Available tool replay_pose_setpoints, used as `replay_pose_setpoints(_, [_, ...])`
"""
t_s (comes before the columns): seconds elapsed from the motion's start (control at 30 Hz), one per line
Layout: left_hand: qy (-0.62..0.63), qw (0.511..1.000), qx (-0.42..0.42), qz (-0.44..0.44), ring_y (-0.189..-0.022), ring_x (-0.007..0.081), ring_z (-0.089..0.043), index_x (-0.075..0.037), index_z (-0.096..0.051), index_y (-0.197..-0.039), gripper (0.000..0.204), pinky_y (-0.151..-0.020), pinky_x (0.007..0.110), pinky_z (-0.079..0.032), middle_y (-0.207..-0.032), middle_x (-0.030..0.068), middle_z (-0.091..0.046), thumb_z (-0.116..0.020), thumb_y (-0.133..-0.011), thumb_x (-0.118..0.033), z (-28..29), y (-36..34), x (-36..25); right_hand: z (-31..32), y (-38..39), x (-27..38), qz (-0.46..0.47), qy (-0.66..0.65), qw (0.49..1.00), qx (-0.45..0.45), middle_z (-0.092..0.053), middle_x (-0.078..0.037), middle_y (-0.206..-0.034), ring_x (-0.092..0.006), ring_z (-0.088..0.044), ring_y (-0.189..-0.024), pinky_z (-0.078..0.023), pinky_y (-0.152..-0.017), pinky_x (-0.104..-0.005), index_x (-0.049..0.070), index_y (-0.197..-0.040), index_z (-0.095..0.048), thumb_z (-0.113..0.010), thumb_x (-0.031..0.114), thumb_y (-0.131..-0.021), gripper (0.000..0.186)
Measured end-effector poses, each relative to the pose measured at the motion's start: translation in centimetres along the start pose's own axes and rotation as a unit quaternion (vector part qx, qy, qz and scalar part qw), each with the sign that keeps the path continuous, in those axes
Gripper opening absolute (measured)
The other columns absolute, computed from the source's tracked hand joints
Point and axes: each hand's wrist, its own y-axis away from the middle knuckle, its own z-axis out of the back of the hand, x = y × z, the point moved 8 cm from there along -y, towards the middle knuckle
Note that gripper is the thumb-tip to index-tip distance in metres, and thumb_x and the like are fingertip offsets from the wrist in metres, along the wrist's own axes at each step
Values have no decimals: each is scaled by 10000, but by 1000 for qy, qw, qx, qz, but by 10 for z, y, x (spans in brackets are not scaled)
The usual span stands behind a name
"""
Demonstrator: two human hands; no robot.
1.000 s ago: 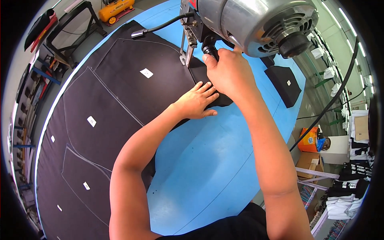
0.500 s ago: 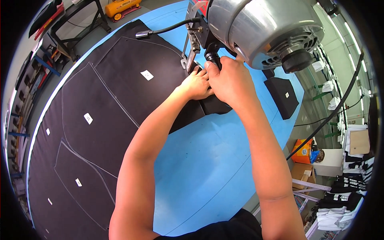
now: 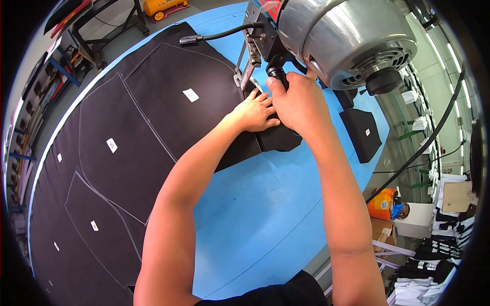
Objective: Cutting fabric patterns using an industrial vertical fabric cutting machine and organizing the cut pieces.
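Observation:
A thick layered spread of black fabric [image 3: 168, 109], marked with pattern lines and small white labels, covers much of the blue table [image 3: 250, 219]. On it stands an upright cloth cutting machine [image 3: 347, 43] with a large silver motor. My right hand [image 3: 303, 107] is wrapped round its black handle [image 3: 276, 73]. Pressed on the fabric just beside the cutter's lower front is my left hand [image 3: 252, 113], palm down with fingers spread. A cut fabric piece [image 3: 279, 141] lies under and beside my hands. The blade's lower part is mostly hidden by my hands.
A bendable lamp [image 3: 193, 40] reaches left from the machine. A separate black fabric stack [image 3: 361, 135] lies on the table's right side. A black power cable [image 3: 427, 143] hangs at the right, near shelves of folded cloth [image 3: 434, 252]. A yellow air compressor [image 3: 163, 8] stands beyond the table.
The view has shifted slightly. Against the fabric, the machine and my right hand have moved a little right, and my left hand's fingers are spread wider, its thumb now farther out.

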Motion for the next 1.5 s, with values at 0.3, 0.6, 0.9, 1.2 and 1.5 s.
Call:
replay_pose_setpoints(0.3, [-12,1000,-6,-23,-1381,319,-450,-133,-595,-1414,616,-1209,573,-233,-1405,115,-566,-485,-1011,-586,2,2,-1,-1,0,0,40,-18,999,-31,-550,-404,-1243,-478,-675,-946,-535,-827,-522,-89,-952,-651,-609,443,-999,535])
replay_pose_setpoints(0.6, [3,1000,0,-12,-1398,326,-450,-135,-575,-1433,615,-1213,577,-228,-1395,120,-570,-489,-1012,-575,8,4,-4,-1,-9,-4,8,-6,1000,1,-552,-409,-1240,-489,-670,-947,-535,-828,-516,-88,-935,-650,-620,435,-994,527])
replay_pose_setpoints(0.9, [78,970,212,87,-1306,361,-525,-79,-628,-1263,472,-1064,557,-393,-1279,158,-622,-640,-959,-440,58,21,-9,-4,-11,-17,14,-6,1000,5,-558,-388,-1212,-480,-667,-888,-521,-779,-522,-56,-942,-643,-611,425,-1005,487])
replay_pose_setpoints(1.2, [-56,931,117,341,-1601,294,-56,-114,-234,-1641,1000,-1244,658,-6,-1720,74,-183,-368,-934,-808,86,70,142,-4,-9,0,74,-21,997,-24,-596,-351,-1105,-453,-664,-821,-517,-745,-497,-39,-943,-634,-609,405,-1018,451])
replay_pose_setpoints(1.5, [-55,926,157,339,-1602,294,-18,-109,-198,-1648,1085,-1243,656,23,-1726,66,-157,-362,-891,-869,78,66,144,-1,-17,-3,66,-33,997,-9,-590,-349,-1124,-447,-670,-823,-518,-746,-496,-33,-948,-631,-604,409,-1020,449])
